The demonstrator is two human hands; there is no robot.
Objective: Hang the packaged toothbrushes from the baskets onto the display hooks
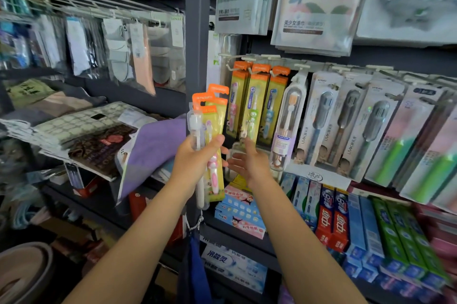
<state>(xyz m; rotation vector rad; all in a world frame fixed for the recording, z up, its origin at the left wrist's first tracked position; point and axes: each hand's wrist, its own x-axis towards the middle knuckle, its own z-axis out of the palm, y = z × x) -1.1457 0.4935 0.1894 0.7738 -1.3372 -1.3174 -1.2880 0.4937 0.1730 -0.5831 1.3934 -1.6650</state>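
- Bare white hook (228, 66) left of the hung orange-topped yellow toothbrush packs (257, 103) (three rows, tight together).
- Grey upright post (196, 31) crowds its left.

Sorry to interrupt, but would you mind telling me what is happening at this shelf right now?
A person is restocking a shop display. Their left hand grips a small bunch of orange-topped yellow packaged children's toothbrushes, held upright in front of the rack. Their right hand is open, fingers reaching toward the bunch. Matching orange-topped packs already hang on the white display hooks just behind.
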